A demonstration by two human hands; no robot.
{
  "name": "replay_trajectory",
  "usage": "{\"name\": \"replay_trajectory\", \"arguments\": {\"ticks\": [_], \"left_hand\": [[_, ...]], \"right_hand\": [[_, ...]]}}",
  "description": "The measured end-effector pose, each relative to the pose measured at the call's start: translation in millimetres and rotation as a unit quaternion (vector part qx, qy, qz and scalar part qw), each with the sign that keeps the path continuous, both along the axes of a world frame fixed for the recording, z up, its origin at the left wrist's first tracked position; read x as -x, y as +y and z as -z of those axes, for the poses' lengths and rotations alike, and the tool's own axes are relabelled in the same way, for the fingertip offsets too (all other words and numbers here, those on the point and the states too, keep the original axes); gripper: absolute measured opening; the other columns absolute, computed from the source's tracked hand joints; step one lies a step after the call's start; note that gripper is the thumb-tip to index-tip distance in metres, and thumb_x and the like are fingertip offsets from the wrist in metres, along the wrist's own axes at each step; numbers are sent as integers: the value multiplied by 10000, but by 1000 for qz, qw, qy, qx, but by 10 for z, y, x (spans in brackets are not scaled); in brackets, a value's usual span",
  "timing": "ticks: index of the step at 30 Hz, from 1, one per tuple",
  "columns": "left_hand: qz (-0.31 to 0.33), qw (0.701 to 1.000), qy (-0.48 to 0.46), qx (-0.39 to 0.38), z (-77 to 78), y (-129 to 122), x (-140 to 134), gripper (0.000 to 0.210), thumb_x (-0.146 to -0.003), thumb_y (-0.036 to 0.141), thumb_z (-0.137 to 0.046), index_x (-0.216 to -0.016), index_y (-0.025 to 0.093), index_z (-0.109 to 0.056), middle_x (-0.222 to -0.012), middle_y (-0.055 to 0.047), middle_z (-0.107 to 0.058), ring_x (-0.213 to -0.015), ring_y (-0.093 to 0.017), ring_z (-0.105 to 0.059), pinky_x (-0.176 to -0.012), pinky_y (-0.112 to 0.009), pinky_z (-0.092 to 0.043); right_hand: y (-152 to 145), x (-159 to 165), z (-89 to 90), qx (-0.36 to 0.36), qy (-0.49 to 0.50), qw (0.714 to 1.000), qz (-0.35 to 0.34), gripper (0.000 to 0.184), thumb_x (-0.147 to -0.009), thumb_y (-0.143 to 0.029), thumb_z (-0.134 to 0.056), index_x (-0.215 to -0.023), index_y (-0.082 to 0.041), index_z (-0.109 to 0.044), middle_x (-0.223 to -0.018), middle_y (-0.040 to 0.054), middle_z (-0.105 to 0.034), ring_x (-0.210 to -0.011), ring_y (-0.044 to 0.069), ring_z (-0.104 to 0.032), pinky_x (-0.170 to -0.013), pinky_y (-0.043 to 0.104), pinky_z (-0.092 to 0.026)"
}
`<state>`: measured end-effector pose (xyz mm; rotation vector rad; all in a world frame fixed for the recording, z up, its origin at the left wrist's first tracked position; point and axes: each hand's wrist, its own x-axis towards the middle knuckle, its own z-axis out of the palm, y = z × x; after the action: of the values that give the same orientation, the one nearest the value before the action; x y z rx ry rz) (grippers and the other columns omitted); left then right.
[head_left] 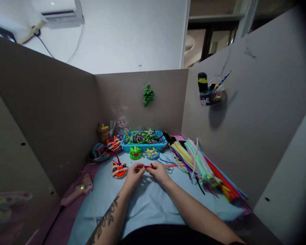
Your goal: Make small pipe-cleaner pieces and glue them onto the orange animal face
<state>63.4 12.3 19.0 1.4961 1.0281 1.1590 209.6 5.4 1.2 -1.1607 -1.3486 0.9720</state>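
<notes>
My left hand (135, 174) and my right hand (158, 173) meet over the middle of the blue cloth, fingertips pinched. Between them is a short, bent red pipe cleaner (148, 166), gripped from both sides and partly covered by the fingers. Left of my left hand lies an orange, white and blue lion-head figure (119, 170) with a red cord. A green figure (135, 153) and a light blue and yellow one (152, 153) sit just beyond my hands. Scissors (169, 169) lie close to my right hand.
A blue tray (124, 148) of tangled pipe cleaner pieces stands at the back. Bundled colourful pipe cleaners (194, 160) lie on the right. A pink glue gun (78, 190) with a cord rests at left. Grey panels (140, 119) enclose three sides.
</notes>
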Motion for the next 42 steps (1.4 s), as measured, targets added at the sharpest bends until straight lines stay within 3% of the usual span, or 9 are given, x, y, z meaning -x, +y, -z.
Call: {"name": "replay_trajectory", "arguments": {"ticks": [4, 11, 21, 26, 29, 32, 39, 42], "left_hand": [[1, 998, 54, -41, 13, 33, 16, 267, -684, 392, -584, -748, 134, -608, -653, -13, -609, -573, -130, -544, -516, -235, -406], [-10, 996, 72, -54, 63, 64, 12, 230, -742, 372, -497, -701, 151, -545, -625, -11, -603, -541, -129, -530, -499, -235, -387], [-13, 982, 139, -125, 22, 27, 10, 210, -747, 314, -495, -653, 147, -579, -572, 5, -557, -539, -118, -479, -514, -226, -346], [10, 998, 55, -40, 27, 60, 10, 223, -724, 342, -527, -709, 131, -598, -550, 3, -570, -516, -118, -510, -513, -227, -386], [18, 1000, -11, 19, 43, 80, 23, 271, -695, 342, -572, -849, 124, -618, -675, -34, -639, -605, -143, -580, -551, -238, -435], [35, 999, 1, 20, 57, 82, 33, 328, -667, 336, -619, -915, 122, -643, -777, -69, -677, -672, -164, -605, -563, -238, -443], [22, 996, 69, -44, 45, 63, 30, 247, -669, 340, -614, -764, 127, -694, -666, -56, -681, -613, -162, -590, -544, -236, -418], [22, 996, 72, -52, 10, 55, 39, 238, -679, 347, -598, -705, 128, -686, -617, -44, -664, -579, -148, -573, -540, -232, -413]], "right_hand": [[-14, 16, 10, 32, 73, 996, -50, 216, -627, -333, -671, -641, -120, -637, -479, -41, -513, -428, 72, -424, -439, 199, -328], [-18, 2, -25, 44, 175, 982, -57, 256, -604, -309, -669, -765, -111, -662, -559, -4, -594, -480, 78, -488, -505, 209, -385], [-74, 4, -74, 33, 53, 998, -25, 199, -620, -290, -650, -709, -115, -684, -537, 17, -614, -463, 89, -484, -416, 184, -324], [-63, 3, -71, 27, 50, 998, -27, 181, -638, -304, -637, -618, -123, -640, -523, 8, -599, -431, 73, -445, -401, 180, -293], [-55, -9, -73, 38, 71, 996, -26, 190, -646, -312, -625, -633, -122, -636, -526, 3, -594, -406, 60, -408, -390, 178, -275], [-69, -11, -93, 39, 72, 996, -26, 186, -639, -306, -629, -624, -121, -636, -515, 1, -586, -412, 64, -411, -393, 180, -269], [-95, -11, -82, 28, 14, 998, -49, 130, -639, -218, -606, -573, -124, -668, -463, -6, -560, -421, 59, -384, -414, 186, -250], [-67, -25, -48, 28, 27, 998, -57, 175, -662, -271, -604, -598, -122, -669, -474, -3, -556, -426, 64, -400, -408, 181, -265]]}}
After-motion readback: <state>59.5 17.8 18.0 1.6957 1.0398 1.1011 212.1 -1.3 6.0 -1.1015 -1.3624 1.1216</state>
